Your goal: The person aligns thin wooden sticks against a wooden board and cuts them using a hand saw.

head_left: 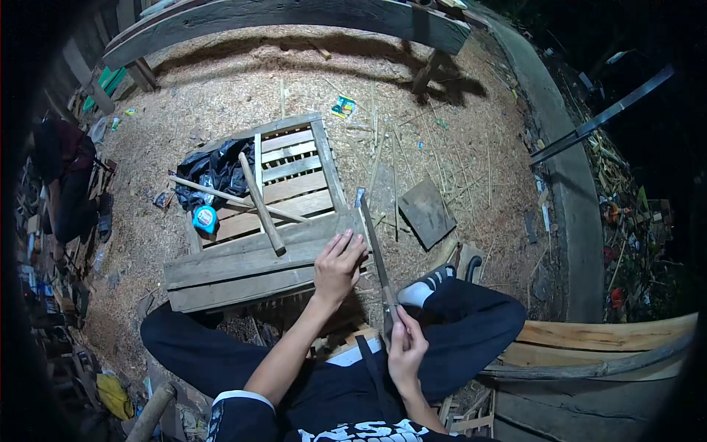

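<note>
My left hand (339,267) lies on the grey wooden board (243,259) nearest me, fingers stretched out over its right end. My right hand (405,350) is closed round the handle of a long chisel-like tool (377,247). Its dark shaft points away from me along the board's right end, and its flat tip (360,197) shines. Beneath the boards is a slatted wooden frame (328,162). A round wooden stick (261,202) and a thinner stick (221,193) lie crossed on it, beside a blue tape measure (205,218) and a black plastic bag (213,166).
A square dark board (426,214) lies on the shavings-covered ground to the right, near my foot (420,289). A long wooden beam (294,20) spans the far side. Curved planks (611,335) stand at lower right. Another person's legs (74,191) are at the left.
</note>
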Motion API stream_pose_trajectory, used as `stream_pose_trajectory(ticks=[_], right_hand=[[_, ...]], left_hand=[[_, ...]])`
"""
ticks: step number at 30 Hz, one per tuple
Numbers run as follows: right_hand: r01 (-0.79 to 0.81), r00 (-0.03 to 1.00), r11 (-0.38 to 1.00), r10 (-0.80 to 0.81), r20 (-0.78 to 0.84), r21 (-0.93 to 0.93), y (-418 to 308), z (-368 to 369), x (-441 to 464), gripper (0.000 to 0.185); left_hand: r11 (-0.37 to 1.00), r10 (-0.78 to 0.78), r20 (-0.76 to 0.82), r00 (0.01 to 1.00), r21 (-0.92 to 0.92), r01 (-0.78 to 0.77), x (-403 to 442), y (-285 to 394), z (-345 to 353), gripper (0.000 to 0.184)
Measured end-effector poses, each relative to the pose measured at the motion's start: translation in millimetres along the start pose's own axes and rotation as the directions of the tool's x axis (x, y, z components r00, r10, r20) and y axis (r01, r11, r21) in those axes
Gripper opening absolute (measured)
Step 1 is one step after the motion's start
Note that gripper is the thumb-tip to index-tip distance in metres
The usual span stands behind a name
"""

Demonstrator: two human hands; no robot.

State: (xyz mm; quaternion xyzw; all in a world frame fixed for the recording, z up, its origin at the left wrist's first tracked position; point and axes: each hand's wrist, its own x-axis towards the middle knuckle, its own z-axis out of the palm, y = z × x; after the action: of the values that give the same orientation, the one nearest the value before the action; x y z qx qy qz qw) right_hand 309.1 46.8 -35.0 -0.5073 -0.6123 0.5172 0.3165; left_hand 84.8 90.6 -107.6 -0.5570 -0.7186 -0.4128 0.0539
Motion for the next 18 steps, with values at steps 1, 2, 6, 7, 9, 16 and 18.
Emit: stream_pose_trajectory(ticks=[1,2,6,7,9,16,18], right_hand=[[0.055,0.998,0.998,-0.055,-0.010,0.003,-7,7,5,0.034],[0.104,0.994,0.995,-0.104,-0.022,0.006,-11,17,14,0.034],[0.133,0.991,0.991,-0.133,-0.023,-0.009,-15,23,24,0.033],[0.216,0.975,0.973,-0.219,-0.028,-0.078,-7,13,11,0.032],[0.239,0.970,0.962,-0.243,-0.015,-0.132,0,5,5,0.032],[0.176,0.984,0.984,-0.177,-0.037,-0.025,-7,10,9,0.031],[0.133,0.991,0.991,-0.133,-0.028,0.002,3,-4,-8,0.034]], left_hand=[[1.000,-0.004,-0.011,1.000,-0.006,0.004,0,0,2,0.027],[1.000,-0.009,-0.016,1.000,-0.013,0.009,-5,0,2,0.026],[0.999,-0.021,0.022,1.000,-0.025,0.021,-2,1,-2,0.027],[1.000,-0.015,0.014,1.000,-0.019,0.015,-2,-1,0,0.027],[1.000,-0.020,-0.013,1.000,-0.012,0.020,-2,-1,3,0.027],[1.000,-0.015,-0.018,1.000,-0.024,0.014,-9,2,0,0.025],[0.999,-0.025,-0.030,0.999,-0.029,0.024,-2,0,4,0.024]])
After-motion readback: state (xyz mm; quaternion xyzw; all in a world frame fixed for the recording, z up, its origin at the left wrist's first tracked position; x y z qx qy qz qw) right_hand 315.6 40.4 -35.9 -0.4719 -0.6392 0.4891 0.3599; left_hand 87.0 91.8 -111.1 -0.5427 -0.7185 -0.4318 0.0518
